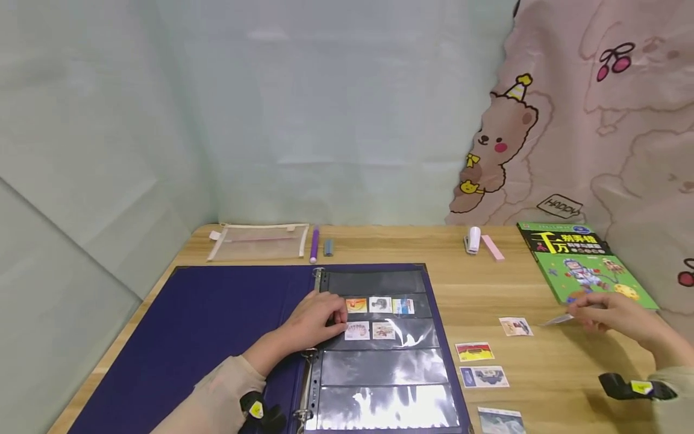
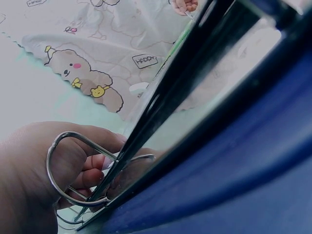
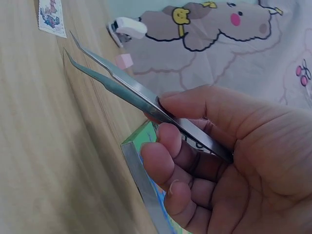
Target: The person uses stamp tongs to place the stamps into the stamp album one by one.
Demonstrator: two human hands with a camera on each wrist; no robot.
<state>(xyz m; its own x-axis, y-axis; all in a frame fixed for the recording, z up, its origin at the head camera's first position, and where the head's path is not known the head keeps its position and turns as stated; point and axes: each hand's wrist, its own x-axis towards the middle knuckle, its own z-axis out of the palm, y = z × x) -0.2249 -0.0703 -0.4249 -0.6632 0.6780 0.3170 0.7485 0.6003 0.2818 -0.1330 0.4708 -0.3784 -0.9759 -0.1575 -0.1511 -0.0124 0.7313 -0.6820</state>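
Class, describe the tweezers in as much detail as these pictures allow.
The tweezers are slim and silvery, apparently metal, with two long arms that narrow to fine, bent tips. The tips stand apart, with nothing between them. The right hand holds them between thumb and curled fingers, their rear end close to the palm. They point towards a small printed stamp without touching it; whether the tips touch the wooden table is hard to tell.

Right of my navy album (image 1: 233, 325) I see silver tweezers (image 3: 131, 88), a red-and-yellow stamp (image 1: 475, 351) and a green, cartoon-patterned book (image 1: 588, 269).
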